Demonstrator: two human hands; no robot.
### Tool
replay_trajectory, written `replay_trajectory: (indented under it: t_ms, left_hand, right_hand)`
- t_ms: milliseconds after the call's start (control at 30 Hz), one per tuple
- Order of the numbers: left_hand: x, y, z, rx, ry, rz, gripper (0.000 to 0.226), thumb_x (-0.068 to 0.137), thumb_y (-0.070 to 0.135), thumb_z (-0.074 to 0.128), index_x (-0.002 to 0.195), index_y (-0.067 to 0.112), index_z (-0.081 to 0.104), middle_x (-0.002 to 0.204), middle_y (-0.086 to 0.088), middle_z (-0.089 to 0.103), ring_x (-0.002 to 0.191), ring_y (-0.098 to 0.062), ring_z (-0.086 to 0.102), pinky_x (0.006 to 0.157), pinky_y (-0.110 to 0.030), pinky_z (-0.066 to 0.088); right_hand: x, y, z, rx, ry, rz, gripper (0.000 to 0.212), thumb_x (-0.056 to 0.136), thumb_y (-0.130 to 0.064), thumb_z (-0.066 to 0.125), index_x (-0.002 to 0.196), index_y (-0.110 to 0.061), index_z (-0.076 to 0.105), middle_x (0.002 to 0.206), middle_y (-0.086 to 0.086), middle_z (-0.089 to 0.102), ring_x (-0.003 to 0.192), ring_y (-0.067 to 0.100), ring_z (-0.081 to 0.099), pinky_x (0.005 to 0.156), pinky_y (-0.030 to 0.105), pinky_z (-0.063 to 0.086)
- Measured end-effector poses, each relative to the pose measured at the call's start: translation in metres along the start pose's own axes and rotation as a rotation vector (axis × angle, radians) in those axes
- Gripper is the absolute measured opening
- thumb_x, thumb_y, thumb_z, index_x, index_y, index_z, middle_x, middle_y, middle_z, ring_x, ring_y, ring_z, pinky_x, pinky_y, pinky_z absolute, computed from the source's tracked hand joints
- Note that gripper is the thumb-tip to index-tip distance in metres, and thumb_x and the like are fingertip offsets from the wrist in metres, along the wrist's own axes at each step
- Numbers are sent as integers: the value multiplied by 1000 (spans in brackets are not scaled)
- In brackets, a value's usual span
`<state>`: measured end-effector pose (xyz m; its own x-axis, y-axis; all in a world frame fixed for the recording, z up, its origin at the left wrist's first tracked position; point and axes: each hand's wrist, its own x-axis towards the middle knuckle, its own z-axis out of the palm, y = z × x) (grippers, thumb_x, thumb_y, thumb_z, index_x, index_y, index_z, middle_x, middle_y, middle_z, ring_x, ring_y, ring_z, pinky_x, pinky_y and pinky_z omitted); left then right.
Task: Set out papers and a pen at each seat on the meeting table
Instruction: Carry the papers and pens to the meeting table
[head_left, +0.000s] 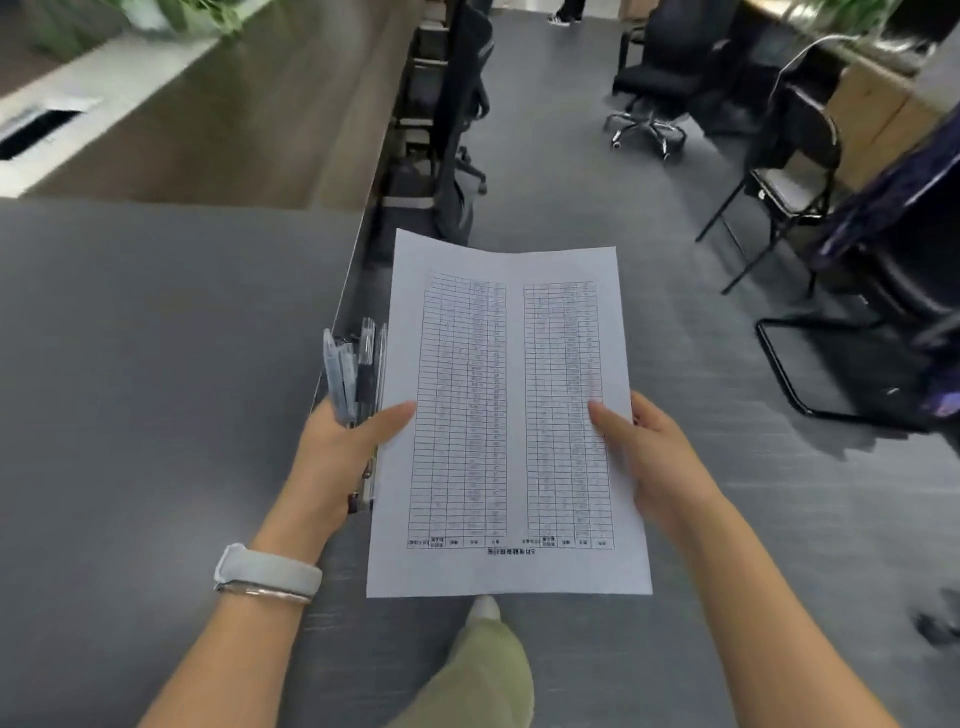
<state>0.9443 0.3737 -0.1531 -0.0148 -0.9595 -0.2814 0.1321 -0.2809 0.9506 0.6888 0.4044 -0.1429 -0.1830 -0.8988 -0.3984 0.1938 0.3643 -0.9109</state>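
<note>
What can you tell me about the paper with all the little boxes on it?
The paper is a white printed sheet with two tall tables of thin lines and tiny blurred writing. It faces away from the person, its heading near their body. It is held flat in the air beside the grey table edge. The left hand, which also holds pens, and the right hand pinch its sides.

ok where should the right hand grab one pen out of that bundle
By a cap end: the pens stick up above the left hand, caps free. Bring the right hand in from above; the papers block the right side.
</note>
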Motion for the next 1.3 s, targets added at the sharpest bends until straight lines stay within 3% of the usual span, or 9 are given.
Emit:
replay_trajectory:
  t_ms: [267, 400, 533, 767, 900, 1033, 1167, 1300]
  left_hand:
    - [137, 45, 52, -14, 117, -4, 25, 79, 11, 70, 101, 23, 64, 93, 4, 75, 85, -11, 72, 73, -28, 55]
    - [204, 54, 64, -31, 211, -19, 32, 79, 12, 70, 109, 17, 63, 100, 0, 74, 88, -14, 71, 74, -28, 55]
    - [284, 60, 80, -62, 297, -18, 36, 79, 11, 70, 115, 14, 62, 103, -4, 73, 91, -20, 71, 74, -32, 58]
    - [409, 86, 110, -111, 479, -46, 38, 80, 13, 70, 117, 12, 63, 109, -9, 72, 99, -27, 69, 89, -43, 53]
    - [459, 105, 113, -163, 598, -47, 37, 81, 12, 68, 118, 12, 62, 109, -8, 72, 97, -24, 69, 83, -36, 55]
    - [501, 118, 103, -198, 719, -30, 39, 82, 11, 68, 120, 13, 61, 108, -6, 72, 95, -20, 69, 74, -24, 58]
    - [547, 122, 78, -212, 810, -23, 38, 81, 12, 69, 118, 13, 62, 109, -6, 72, 100, -22, 69, 88, -37, 55]
    - [589, 127, 42, -255, 906, -6, 39, 80, 11, 70, 118, 14, 61, 108, -4, 72, 98, -20, 69, 85, -33, 54]
  right_hand:
    - [151, -85, -4, -46, -122, 33, 24, 92, -18, 55, 115, -15, 61, 105, 8, 73, 93, 27, 71, 78, 42, 58]
    - [240, -111, 5, -69, -194, 80, 25, 92, -17, 56, 117, -14, 61, 105, 8, 73, 94, 28, 70, 80, 45, 56]
    - [344, -138, 16, -114, -272, 104, 22, 92, -17, 56, 112, -15, 62, 102, 7, 74, 89, 27, 72, 72, 40, 58]
    - [503, -207, 42, -205, -448, 154, 20, 92, -19, 56, 111, -18, 63, 100, 3, 75, 87, 23, 72, 69, 38, 59]
    - [573, -242, 73, -261, -561, 184, 19, 92, -18, 56, 110, -17, 63, 98, 2, 75, 87, 22, 73, 69, 37, 58]
    - [632, -259, 117, -317, -649, 212, 18, 92, -19, 57, 108, -17, 64, 100, 4, 75, 90, 25, 72, 81, 46, 56]
    - [688, -264, 172, -412, -692, 181, 15, 90, -20, 59, 104, -19, 66, 99, 3, 75, 91, 26, 71, 85, 49, 54]
    - [736, -270, 238, -503, -782, 153, 18, 91, -20, 58, 107, -17, 66, 103, 5, 74, 93, 26, 71, 86, 47, 55]
